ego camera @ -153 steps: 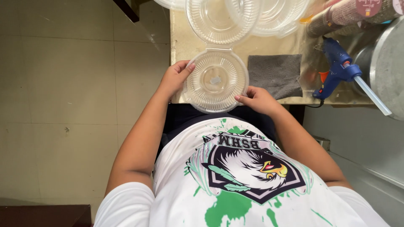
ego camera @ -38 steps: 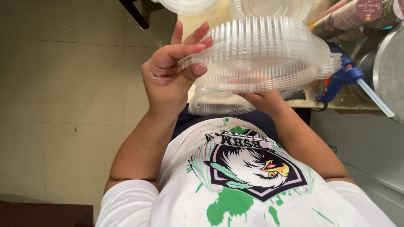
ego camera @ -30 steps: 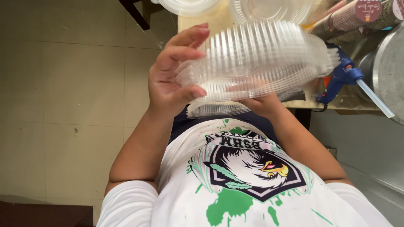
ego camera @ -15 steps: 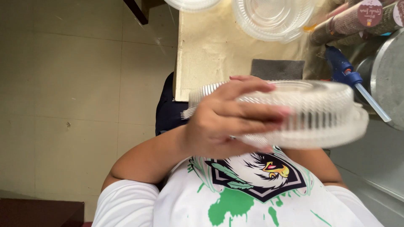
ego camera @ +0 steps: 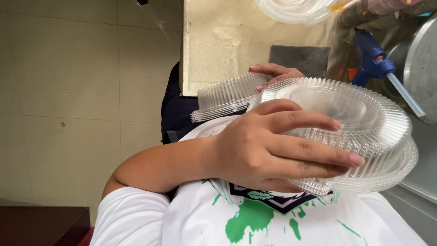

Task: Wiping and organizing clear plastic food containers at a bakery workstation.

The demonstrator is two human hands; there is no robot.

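Lid stack [ego camera: 364, 132] lifted clear, clamped in left hand [ego camera: 268, 150]; right hand [ego camera: 275, 73] grips second stack [ego camera: 227, 95] at bench [ego camera: 227, 41] edge. Neither set down.

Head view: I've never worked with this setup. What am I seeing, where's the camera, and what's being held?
No machine here: a person's two bare hands, filmed from a camera on their head looking down over their white shirt. The left hand grips a stack of clear ribbed plastic containers. The right hand, mostly hidden, touches a smaller stack. On the beige table lie a grey cloth, a blue glue gun and more clear containers.
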